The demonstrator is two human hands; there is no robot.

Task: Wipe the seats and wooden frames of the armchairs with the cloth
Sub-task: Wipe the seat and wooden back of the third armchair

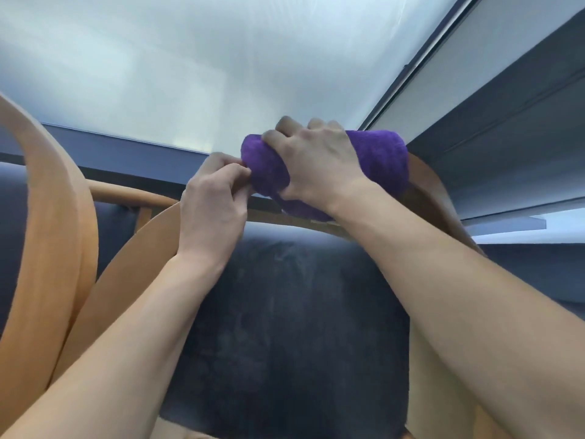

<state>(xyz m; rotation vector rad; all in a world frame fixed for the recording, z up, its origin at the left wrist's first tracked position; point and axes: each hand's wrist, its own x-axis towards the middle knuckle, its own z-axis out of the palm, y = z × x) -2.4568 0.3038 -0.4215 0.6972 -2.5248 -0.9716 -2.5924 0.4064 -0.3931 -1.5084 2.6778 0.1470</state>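
A purple cloth (380, 160), bunched into a thick roll, lies over the top of the armchair's wooden frame (139, 274). My right hand (316, 166) grips the cloth from above, fingers curled over its far side. My left hand (212, 204) pinches the cloth's left end with thumb and fingertips. Below both hands is the armchair's dark blue padded backrest (285, 312), showing pale smears. The frame's top rail is mostly hidden under the cloth and my hands.
A second armchair's curved wooden arm (47, 232) and rail (126, 193) stand at the left with dark blue upholstery behind. A frosted window (190, 74) with a dark sill fills the background; a grey wall panel (506, 122) is at the right.
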